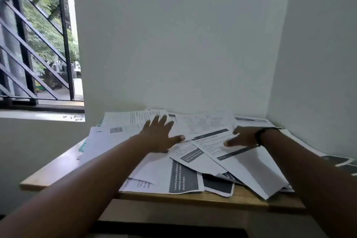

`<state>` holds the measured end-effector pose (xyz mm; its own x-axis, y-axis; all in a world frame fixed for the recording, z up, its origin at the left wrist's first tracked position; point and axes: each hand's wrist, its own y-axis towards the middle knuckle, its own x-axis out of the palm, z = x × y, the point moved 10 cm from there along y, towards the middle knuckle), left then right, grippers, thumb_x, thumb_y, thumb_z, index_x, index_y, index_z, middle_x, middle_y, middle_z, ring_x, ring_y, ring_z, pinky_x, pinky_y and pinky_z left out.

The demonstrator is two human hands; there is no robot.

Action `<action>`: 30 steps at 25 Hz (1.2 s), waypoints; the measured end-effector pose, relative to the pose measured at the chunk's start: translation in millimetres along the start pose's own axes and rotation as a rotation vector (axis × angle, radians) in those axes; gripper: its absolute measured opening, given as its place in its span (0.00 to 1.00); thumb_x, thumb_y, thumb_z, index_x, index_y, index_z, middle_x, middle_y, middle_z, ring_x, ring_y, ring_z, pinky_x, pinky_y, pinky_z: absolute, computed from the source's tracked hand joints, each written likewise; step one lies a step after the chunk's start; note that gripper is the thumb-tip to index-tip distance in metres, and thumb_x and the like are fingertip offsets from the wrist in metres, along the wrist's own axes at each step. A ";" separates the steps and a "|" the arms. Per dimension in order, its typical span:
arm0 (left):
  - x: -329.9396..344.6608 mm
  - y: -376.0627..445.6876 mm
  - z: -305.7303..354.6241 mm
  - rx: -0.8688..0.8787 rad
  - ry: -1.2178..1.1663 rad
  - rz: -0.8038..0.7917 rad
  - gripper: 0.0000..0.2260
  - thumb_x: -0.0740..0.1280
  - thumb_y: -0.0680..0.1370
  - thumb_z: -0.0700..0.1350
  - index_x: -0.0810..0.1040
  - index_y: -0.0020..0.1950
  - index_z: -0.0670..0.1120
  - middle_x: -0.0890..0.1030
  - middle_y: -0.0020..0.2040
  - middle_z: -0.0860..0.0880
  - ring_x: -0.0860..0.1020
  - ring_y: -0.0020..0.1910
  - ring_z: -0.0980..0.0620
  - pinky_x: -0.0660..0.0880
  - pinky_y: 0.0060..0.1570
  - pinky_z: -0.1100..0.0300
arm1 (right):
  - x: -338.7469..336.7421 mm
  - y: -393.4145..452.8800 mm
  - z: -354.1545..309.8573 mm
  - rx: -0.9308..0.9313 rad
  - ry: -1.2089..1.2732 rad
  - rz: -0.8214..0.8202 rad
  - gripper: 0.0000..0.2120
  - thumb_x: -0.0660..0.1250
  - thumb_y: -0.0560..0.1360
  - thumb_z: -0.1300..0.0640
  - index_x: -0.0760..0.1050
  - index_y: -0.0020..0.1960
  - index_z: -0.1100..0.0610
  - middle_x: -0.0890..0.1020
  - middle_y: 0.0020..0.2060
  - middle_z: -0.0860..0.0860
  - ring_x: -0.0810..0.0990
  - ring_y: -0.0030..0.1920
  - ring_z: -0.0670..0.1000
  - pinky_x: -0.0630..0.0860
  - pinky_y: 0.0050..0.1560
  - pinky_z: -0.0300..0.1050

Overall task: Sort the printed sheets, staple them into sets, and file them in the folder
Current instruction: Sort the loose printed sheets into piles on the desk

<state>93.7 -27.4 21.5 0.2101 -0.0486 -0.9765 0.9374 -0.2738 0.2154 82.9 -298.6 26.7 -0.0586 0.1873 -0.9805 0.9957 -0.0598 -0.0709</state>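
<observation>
- I see the printed sheets (193, 160) lying in a loose, overlapping heap on the wooden counter (58, 170), which stands in a wall corner.
- My left hand (160, 135) lies flat on the heap at its 11 o'clock part, fingers spread, thumb pointing toward 3 o'clock.
- My right hand (243, 137) rests on a sheet with a dark header band at 1 o'clock; it is blurred, so I cannot tell its grip.
- Walls close the counter at 12 and 3 o'clock; bare wood shows at 9 o'clock.
- Sheets overhang the near edge at 5 o'clock.
- The sheets' long axes point in mixed directions.
- A window (38, 35) sits at 10 o'clock.
</observation>
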 end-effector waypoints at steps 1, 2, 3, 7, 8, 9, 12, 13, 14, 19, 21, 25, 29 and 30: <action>3.5 -4.4 4.0 0.010 -0.010 -0.018 0.39 0.47 0.76 0.72 0.48 0.80 0.49 0.44 0.80 0.45 0.42 0.79 0.44 0.43 0.75 0.43 | 6.4 -2.1 10.0 0.016 -0.022 -0.015 0.40 0.63 0.74 0.34 0.59 0.75 0.58 0.64 0.74 0.55 0.64 0.72 0.54 0.63 0.67 0.45; 5.5 -6.7 7.5 0.019 -0.029 -0.040 0.40 0.47 0.75 0.72 0.48 0.80 0.50 0.45 0.80 0.46 0.43 0.79 0.45 0.44 0.76 0.44 | 10.2 -6.5 20.9 0.041 0.000 -0.054 0.42 0.64 0.72 0.33 0.59 0.75 0.58 0.64 0.74 0.55 0.64 0.72 0.54 0.63 0.67 0.45; 9.2 -6.5 9.9 0.022 -0.040 -0.054 0.40 0.48 0.75 0.72 0.49 0.80 0.50 0.47 0.80 0.46 0.45 0.79 0.46 0.46 0.76 0.44 | 15.2 -5.7 34.8 0.074 0.042 -0.046 0.46 0.65 0.69 0.31 0.58 0.75 0.58 0.63 0.75 0.55 0.64 0.72 0.54 0.63 0.68 0.46; 9.7 5.7 13.8 0.025 -0.125 -0.080 0.41 0.50 0.72 0.74 0.59 0.78 0.50 0.61 0.77 0.48 0.60 0.75 0.47 0.61 0.72 0.47 | 12.7 -0.7 59.3 0.118 0.145 -0.046 0.63 0.70 0.51 0.24 0.58 0.76 0.58 0.64 0.74 0.54 0.64 0.72 0.54 0.64 0.68 0.46; 8.9 10.6 14.3 0.034 -0.138 -0.080 0.39 0.51 0.73 0.74 0.61 0.77 0.51 0.64 0.76 0.48 0.63 0.73 0.47 0.63 0.71 0.48 | 7.7 2.2 63.8 0.121 0.170 -0.025 0.58 0.73 0.56 0.29 0.58 0.75 0.58 0.64 0.74 0.54 0.64 0.72 0.54 0.64 0.68 0.46; 10.0 14.3 15.8 0.047 -0.148 -0.089 0.38 0.52 0.73 0.73 0.62 0.76 0.51 0.65 0.75 0.49 0.65 0.72 0.48 0.64 0.70 0.49 | 3.1 9.2 72.9 0.137 0.203 0.011 0.51 0.75 0.61 0.35 0.60 0.75 0.58 0.65 0.73 0.53 0.65 0.71 0.54 0.65 0.67 0.46; 16.1 22.1 17.4 0.059 -0.199 -0.158 0.39 0.52 0.70 0.74 0.66 0.74 0.51 0.68 0.74 0.50 0.68 0.70 0.50 0.65 0.69 0.52 | -9.3 25.6 82.6 0.147 0.177 0.065 0.24 0.77 0.66 0.50 0.76 0.57 0.59 0.77 0.53 0.54 0.75 0.53 0.51 0.72 0.50 0.41; 16.0 24.5 16.5 0.055 -0.233 -0.171 0.42 0.51 0.68 0.76 0.67 0.73 0.52 0.69 0.73 0.51 0.69 0.70 0.51 0.65 0.69 0.53 | -11.4 31.0 82.2 0.130 0.153 0.056 0.15 0.75 0.68 0.53 0.78 0.48 0.60 0.78 0.47 0.54 0.75 0.46 0.50 0.71 0.42 0.39; 14.9 26.1 14.9 0.048 -0.267 -0.173 0.43 0.51 0.65 0.77 0.68 0.72 0.52 0.71 0.72 0.51 0.70 0.68 0.52 0.66 0.68 0.53 | -14.1 34.9 83.4 0.117 0.170 0.033 0.10 0.74 0.69 0.55 0.78 0.44 0.61 0.79 0.43 0.55 0.75 0.43 0.51 0.71 0.39 0.39; -10.1 37.8 6.7 0.006 -0.665 -0.027 0.27 0.58 0.73 0.69 0.76 0.60 0.50 0.79 0.60 0.53 0.76 0.56 0.54 0.72 0.56 0.57 | -86.9 29.3 110.5 0.060 0.683 0.163 0.10 0.73 0.71 0.60 0.74 0.38 0.62 0.77 0.34 0.58 0.75 0.36 0.54 0.71 0.41 0.47; -17.0 42.9 -0.3 -0.049 -0.973 0.008 0.23 0.61 0.76 0.64 0.77 0.59 0.47 0.80 0.57 0.49 0.78 0.54 0.51 0.77 0.55 0.53 | -113.2 28.5 109.4 0.024 0.839 0.259 0.10 0.73 0.72 0.58 0.75 0.44 0.64 0.79 0.39 0.59 0.77 0.37 0.56 0.73 0.41 0.45; 2.9 47.1 -17.0 -0.203 -1.582 -0.054 0.31 0.71 0.64 0.65 0.76 0.59 0.47 0.81 0.58 0.44 0.81 0.55 0.44 0.80 0.51 0.51 | -81.4 48.4 63.6 0.010 1.282 0.124 0.19 0.71 0.73 0.60 0.75 0.62 0.68 0.80 0.56 0.65 0.80 0.56 0.64 0.76 0.59 0.62; 29.1 48.3 -39.0 -0.294 -1.931 -0.155 0.31 0.73 0.67 0.62 0.77 0.58 0.41 0.83 0.53 0.41 0.84 0.44 0.44 0.82 0.42 0.51 | -36.1 61.0 -16.0 -0.049 1.062 0.144 0.07 0.70 0.74 0.60 0.75 0.38 0.59 0.78 0.36 0.58 0.76 0.36 0.54 0.77 0.43 0.47; 34.3 49.5 -45.2 -0.311 -1.945 -0.164 0.26 0.71 0.70 0.59 0.78 0.58 0.40 0.84 0.53 0.41 0.84 0.45 0.43 0.83 0.43 0.50 | -23.3 62.7 -31.4 -0.049 0.990 0.129 0.11 0.69 0.74 0.60 0.72 0.35 0.55 0.75 0.33 0.54 0.74 0.32 0.51 0.75 0.38 0.45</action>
<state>160.0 0.8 -0.8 -0.2007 -0.9069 0.3704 0.9660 -0.2461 -0.0791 149.0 -275.9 50.8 0.1144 0.9159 -0.3847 0.9934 -0.1009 0.0551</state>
